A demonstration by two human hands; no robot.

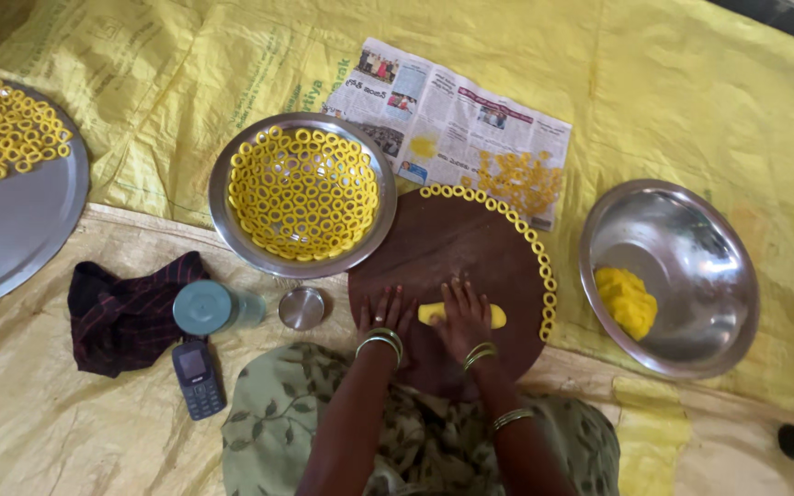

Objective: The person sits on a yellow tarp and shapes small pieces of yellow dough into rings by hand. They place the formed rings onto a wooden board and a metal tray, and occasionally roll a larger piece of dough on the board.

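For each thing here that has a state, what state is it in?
Right hand: flat on dough roll.
Left hand: flat on round board.
Middle bowl: lined with rings.
Right bowl: one dough lump.
Bottle: capped, lying down.
Phone: screen dark.

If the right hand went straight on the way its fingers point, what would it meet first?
The right hand lies on a yellow dough roll and points across the round wooden board. It would probably first meet the dough rings along the board's far edge.
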